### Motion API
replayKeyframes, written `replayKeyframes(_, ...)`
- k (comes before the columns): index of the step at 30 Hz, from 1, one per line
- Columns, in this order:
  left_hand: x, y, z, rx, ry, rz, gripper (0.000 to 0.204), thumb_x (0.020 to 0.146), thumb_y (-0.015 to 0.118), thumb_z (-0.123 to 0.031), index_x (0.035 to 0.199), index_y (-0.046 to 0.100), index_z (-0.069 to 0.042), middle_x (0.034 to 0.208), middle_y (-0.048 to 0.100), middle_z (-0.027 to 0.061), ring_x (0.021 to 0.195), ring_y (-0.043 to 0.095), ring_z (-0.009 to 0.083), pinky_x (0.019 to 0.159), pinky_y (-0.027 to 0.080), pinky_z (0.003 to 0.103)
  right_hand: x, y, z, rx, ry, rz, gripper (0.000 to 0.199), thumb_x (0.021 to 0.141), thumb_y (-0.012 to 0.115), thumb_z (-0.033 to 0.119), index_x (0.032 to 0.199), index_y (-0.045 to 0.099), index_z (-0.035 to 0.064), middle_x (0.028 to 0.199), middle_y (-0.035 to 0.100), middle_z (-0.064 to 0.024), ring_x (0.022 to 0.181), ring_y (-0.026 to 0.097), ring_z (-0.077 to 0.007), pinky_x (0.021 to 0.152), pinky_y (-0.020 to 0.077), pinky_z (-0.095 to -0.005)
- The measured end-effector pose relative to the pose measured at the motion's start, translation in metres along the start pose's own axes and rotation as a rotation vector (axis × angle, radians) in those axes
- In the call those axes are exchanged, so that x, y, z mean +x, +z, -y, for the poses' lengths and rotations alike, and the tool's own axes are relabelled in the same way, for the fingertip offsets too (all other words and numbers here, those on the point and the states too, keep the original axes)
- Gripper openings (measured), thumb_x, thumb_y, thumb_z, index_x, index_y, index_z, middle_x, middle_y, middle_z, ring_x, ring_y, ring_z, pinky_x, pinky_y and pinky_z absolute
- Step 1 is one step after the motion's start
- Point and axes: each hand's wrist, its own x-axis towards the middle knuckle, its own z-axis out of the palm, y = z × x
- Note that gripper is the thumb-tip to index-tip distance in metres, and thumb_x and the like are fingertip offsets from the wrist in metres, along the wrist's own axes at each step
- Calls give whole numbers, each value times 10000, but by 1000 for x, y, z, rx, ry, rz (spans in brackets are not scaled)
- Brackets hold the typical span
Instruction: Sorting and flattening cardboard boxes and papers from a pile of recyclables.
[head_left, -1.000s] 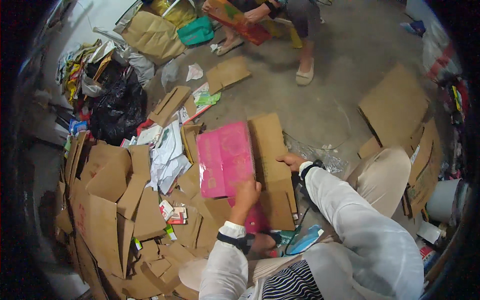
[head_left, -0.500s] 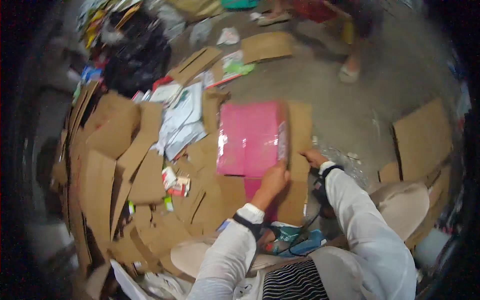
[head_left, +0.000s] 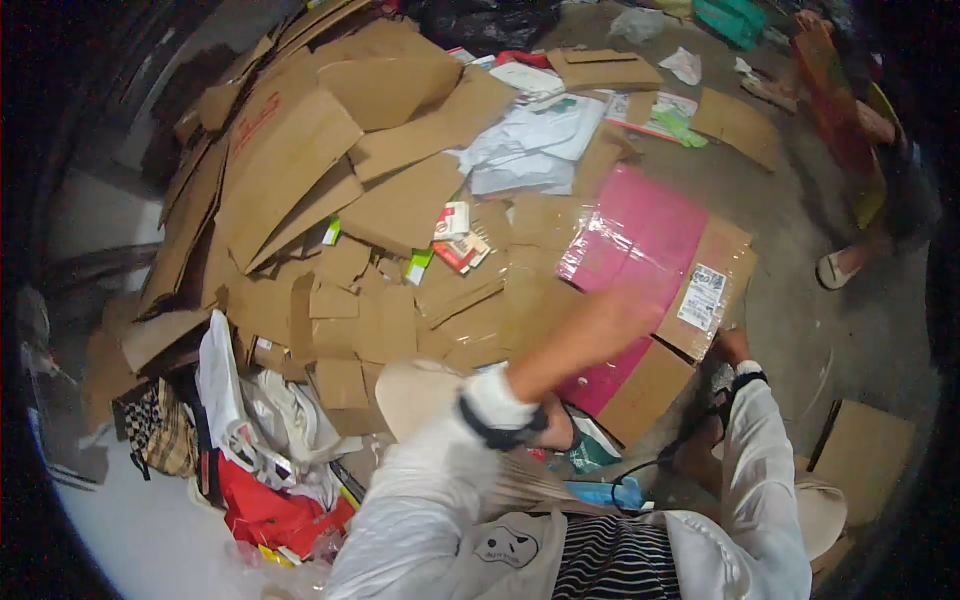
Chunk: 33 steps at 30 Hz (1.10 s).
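Since half a second ago the pink box (head_left: 640, 240) has swung from lying nearly square in front of the person to lying slantwise, and the view has turned so the cardboard heap (head_left: 300, 170) fills the upper left.

At the box, the left hand (head_left: 625, 305) reaches across its near side; it is blurred with motion, so I cannot tell whether the fingers are clamped on the edge or only pressing the panel flat. The right hand (head_left: 732, 348) sits at the box's lower right corner, just under the brown flap carrying a white label (head_left: 703, 296); it seems to steady that flap, but its grip is mostly hidden behind the cardboard and cannot be read either.

The flattened box lies on top of loose cardboard, probably because it is being spread or folded there within easy reach. Its long axis runs from upper right, toward the bare floor (head_left: 800, 210), down to the lower left near the person's knee, pink face up.

Left of the box lie small red-and-white packets (head_left: 455, 235); above it, white papers (head_left: 530, 150). Right of the box, another person's foot in a pale shoe (head_left: 835, 268) stands on the floor.
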Motion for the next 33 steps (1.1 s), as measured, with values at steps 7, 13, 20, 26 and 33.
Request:
replayKeyframes(7, -109, -182, 109, -294, -531, -440, 371, 776, 505, -269, 1093, 499, -77, 924, 571, 28, 856, 515, 112, 695, 396, 307, -25, -14, -12, -387, -92, -8, 154, 671, 541, 189, 621, 539, 44, 565, 543, -123, 484, 541, -264, 418, 405, -357)
replayKeyframes(13, -116, -119, 296, -478, -593, -289, 427, 774, 483, -348, 1136, 459, -123, 879, 544, -8, 756, 479, 114, 647, 369, 335, -51, -70, -138, 99, -184, -207, 195, 736, 468, 164, 571, 492, 64, 499, 470, -56, 405, 450, -184, 371, 364, -321)
replayKeyframes(20, -78, 7, 322, -703, -357, -342, 382, 800, 474, -340, 1052, 510, -55, 1031, 512, 74, 932, 471, 193, 779, 381, 307, -139, -31, 40, 632, 265, 89, 193, 749, 453, 182, 593, 492, 76, 544, 502, -61, 434, 457, -181, 419, 372, -297)
replayKeyframes(26, -18, 60, 425, -430, -465, -586, 444, 719, 520, -395, 869, 557, 22, 783, 585, 177, 731, 551, 244, 659, 402, 386, -89, -32, -129, 34, -155, -86, 123, 754, 451, 152, 688, 477, 51, 609, 516, -93, 508, 501, -196, 448, 399, -307)
replayKeyframes(33, -195, 12, 448, 31, -740, -1092, 197, 808, 412, -170, 864, 495, -1, 814, 534, 143, 729, 509, 277, 643, 429, 382, -104, -2, -30, 455, 234, 189, 98, 765, 434, 84, 831, 451, 14, 713, 507, -119, 562, 491, -238, 521, 426, -351)
